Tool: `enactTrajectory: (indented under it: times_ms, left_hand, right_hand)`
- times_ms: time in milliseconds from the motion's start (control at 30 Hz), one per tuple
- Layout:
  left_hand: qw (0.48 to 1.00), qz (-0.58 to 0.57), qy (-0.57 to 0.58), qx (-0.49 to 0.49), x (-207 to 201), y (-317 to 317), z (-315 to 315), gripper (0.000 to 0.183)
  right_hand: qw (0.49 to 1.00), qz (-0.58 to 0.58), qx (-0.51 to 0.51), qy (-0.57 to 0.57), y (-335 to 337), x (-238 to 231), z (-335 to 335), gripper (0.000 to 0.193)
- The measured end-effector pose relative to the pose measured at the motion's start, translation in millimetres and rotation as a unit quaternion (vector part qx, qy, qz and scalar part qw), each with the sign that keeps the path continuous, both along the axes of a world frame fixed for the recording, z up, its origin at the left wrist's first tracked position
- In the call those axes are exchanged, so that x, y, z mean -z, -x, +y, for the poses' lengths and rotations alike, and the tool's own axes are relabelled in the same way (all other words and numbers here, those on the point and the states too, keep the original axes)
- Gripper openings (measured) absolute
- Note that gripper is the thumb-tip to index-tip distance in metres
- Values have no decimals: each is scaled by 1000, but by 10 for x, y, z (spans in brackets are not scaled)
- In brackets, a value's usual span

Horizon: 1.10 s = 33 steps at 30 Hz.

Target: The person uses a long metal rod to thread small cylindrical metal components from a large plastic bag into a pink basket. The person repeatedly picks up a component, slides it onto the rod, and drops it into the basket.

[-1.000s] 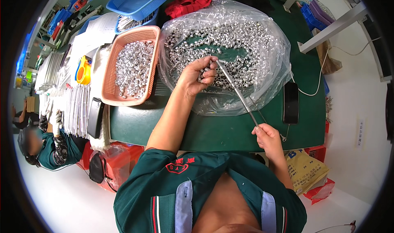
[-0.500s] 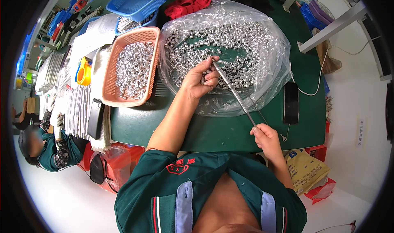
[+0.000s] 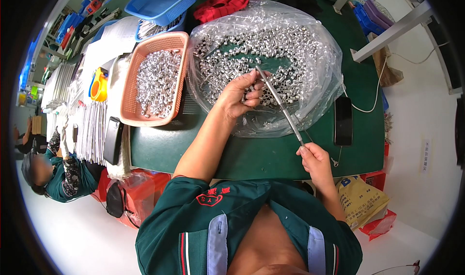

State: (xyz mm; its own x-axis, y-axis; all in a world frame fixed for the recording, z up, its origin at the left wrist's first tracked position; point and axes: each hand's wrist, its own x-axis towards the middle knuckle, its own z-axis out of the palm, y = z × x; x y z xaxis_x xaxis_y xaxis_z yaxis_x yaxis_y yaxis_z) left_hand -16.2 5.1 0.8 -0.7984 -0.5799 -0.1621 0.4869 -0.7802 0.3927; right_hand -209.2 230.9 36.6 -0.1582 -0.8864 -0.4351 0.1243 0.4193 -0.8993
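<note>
left hand (image 3: 240,96): pinching small silver nuts (image 3: 271,52) | right hand (image 3: 314,157): closed round one thin metal rod (image 3: 280,104) | one orange plastic basket (image 3: 130,112)

basket (image 3: 130,111) left of plastic sheet (image 3: 317,57), metal parts (image 3: 232,57) on sheet, phone (image 3: 343,121) right

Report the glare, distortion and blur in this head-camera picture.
Head view: bright, even light; glare glints on the clear plastic sheet and the small metal parts; fisheye bends the green table edge toward a black rim; the centre is sharp, and the thin metal rod reads clearly.
</note>
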Motion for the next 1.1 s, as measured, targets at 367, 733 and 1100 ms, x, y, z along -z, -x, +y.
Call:
enactTrajectory:
  times_ms: [367, 733, 1100]
  left_hand:
    - [996, 53, -64, 18, 78, -115, -114, 37]
    - [998, 26, -26, 47, 133, -98, -113, 37]
    - [988, -139, 62, 3, -171, 58, 103, 60]
  right_hand:
    - [999, 26, -26, -20, 84, 16, 101, 16]
    - [991, 124, -52, 2, 122, -54, 102, 17]
    - [1000, -21, -5, 9, 10, 29, -42, 17]
